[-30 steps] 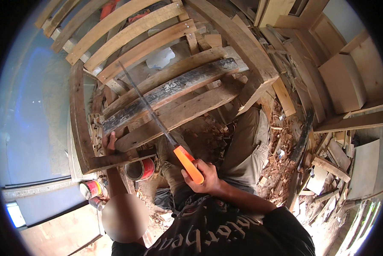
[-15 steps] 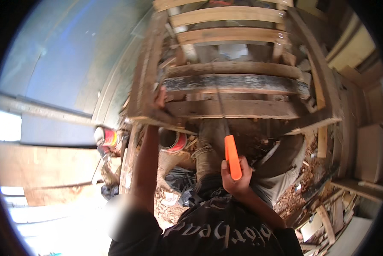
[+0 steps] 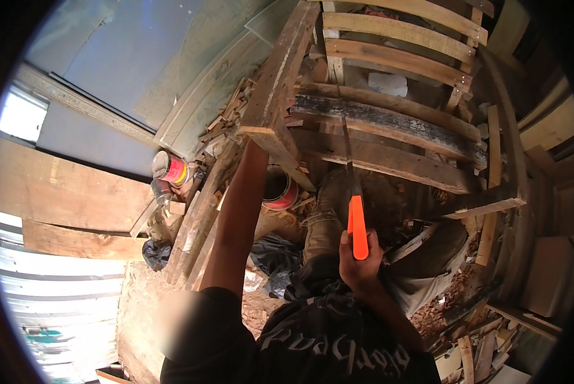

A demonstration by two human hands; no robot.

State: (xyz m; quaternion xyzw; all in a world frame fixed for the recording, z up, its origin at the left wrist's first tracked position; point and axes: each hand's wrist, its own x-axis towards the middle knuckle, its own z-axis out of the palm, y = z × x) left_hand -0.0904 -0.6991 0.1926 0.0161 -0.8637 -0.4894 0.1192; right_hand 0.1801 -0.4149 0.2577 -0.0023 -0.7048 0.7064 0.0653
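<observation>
In my right hand (image 3: 362, 261) is a handsaw by its bright orange handle (image 3: 358, 224), my fingers wrapped round it. Its thin dark blade (image 3: 347, 144) points away from me, crossing the near wooden slats of a rough timber frame (image 3: 261, 118). One of these slats is a worn, black-stained board (image 3: 389, 125). My left forearm (image 3: 239, 211) reaches up to the frame's near left corner, where the wood hides the hand and its fingers. Whether the blade's teeth are in a slat, I cannot tell.
A paint can (image 3: 277, 189) stands under the frame's left corner, and another can (image 3: 170, 168) lies farther left. Timber lengths (image 3: 203, 211) lean beside my left arm. Black plastic (image 3: 277, 253) lies near my legs. Wood scraps (image 3: 476, 358) are heaped at the lower right.
My view has turned, so the frame now appears tilted and farther right. The fingers of my left hand, partly seen before, are now behind the wood. The saw stays in my right hand.
</observation>
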